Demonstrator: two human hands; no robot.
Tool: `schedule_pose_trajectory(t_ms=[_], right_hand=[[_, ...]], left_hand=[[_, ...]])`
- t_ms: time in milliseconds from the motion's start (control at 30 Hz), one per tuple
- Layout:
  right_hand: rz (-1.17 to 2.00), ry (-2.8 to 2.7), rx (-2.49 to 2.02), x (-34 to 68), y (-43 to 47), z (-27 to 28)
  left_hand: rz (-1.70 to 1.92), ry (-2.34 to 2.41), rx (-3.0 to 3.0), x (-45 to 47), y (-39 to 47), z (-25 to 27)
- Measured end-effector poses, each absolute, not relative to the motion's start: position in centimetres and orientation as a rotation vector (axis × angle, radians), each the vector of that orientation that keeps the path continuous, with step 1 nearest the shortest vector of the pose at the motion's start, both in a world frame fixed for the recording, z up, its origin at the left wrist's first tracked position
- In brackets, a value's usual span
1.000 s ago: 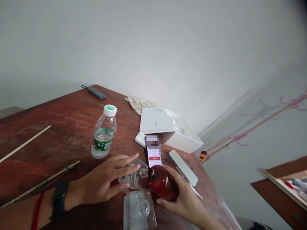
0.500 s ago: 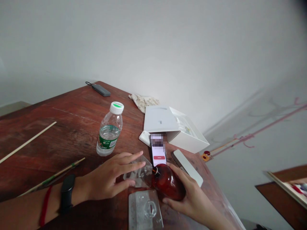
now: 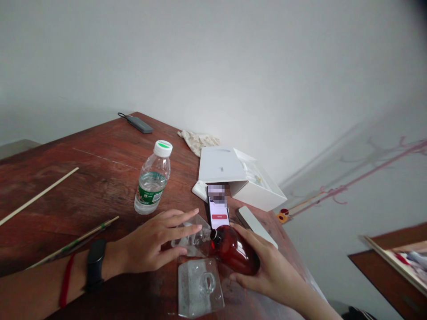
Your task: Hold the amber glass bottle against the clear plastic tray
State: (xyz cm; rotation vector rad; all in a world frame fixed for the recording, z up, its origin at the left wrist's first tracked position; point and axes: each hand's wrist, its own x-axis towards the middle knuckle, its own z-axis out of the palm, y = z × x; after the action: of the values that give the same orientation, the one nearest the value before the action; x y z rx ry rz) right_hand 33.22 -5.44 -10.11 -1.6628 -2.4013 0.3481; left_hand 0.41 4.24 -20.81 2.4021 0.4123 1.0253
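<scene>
My right hand (image 3: 263, 262) is wrapped round an amber bottle (image 3: 235, 249), which lies tipped on its side with its dark open mouth facing left. The mouth is close to a clear plastic piece with a round raised part (image 3: 196, 238); whether they touch I cannot tell. On the left, my left hand (image 3: 156, 244) stretches its fingers apart over the edge of that clear piece, thumb below. Nearer to me lies a second clear plastic piece (image 3: 196, 298) with a ring-shaped bump and droplets on it.
Behind my left hand stands a water bottle (image 3: 151, 186). A lit phone (image 3: 218, 213), a white open box (image 3: 223, 166) and a pale flat case (image 3: 256, 226) lie beyond the amber bottle. Thin sticks (image 3: 40, 195) are at the left; a grey device (image 3: 140, 124) and a cloth (image 3: 200, 142) sit farther back.
The amber bottle has tilted a little further, so more of its length shows with the mouth still leftward. My left hand has hardly moved. The view has shifted slightly.
</scene>
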Motion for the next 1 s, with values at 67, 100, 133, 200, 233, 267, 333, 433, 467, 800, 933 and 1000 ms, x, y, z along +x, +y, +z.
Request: schedule_pose_trajectory(t_ms=[67,100,133,200,233,267,333,433,467,800,933,1000], right_hand=[[0.329,-2.412,-1.673,33.1,-5.5,-9.9],[0.328,-2.413,-1.681,33.1,-5.5,-9.8],[0.334,-2.413,-1.687,33.1,-5.5,-9.8],[0.362,-2.417,-1.694,33.1,-5.5,-9.7],[0.376,-2.418,-1.697,33.1,-5.5,-9.7],[0.384,-2.420,-1.699,33.1,-5.5,-9.6],[0.378,-2.422,-1.701,33.1,-5.5,-9.5],[0.345,-2.431,-1.685,33.0,-5.4,-9.2],[0.340,-2.437,-1.678,32.9,-5.4,-9.1],[0.360,-2.478,-1.658,32.5,-5.0,-8.2],[0.380,-2.497,-1.692,32.3,-5.0,-7.8],[0.381,-2.506,-1.700,32.2,-5.0,-7.6]], left_hand=[[1.043,0.403,2.407,0.5,4.2,-20.9],[1.050,0.401,2.409,0.5,4.2,-20.8],[1.056,0.400,2.409,0.6,4.2,-20.8],[1.051,0.406,2.408,0.6,4.2,-20.7],[1.046,0.409,2.407,0.6,4.2,-20.6],[1.041,0.414,2.407,0.6,4.2,-20.5],[1.041,0.417,2.405,0.6,4.1,-20.4],[1.052,0.409,2.398,0.5,4.1,-20.3],[1.055,0.408,2.397,0.5,4.1,-20.3],[1.068,0.403,2.384,0.7,4.2,-20.7],[1.080,0.387,2.379,0.6,4.3,-20.7],[1.079,0.387,2.382,0.6,4.3,-20.7]])
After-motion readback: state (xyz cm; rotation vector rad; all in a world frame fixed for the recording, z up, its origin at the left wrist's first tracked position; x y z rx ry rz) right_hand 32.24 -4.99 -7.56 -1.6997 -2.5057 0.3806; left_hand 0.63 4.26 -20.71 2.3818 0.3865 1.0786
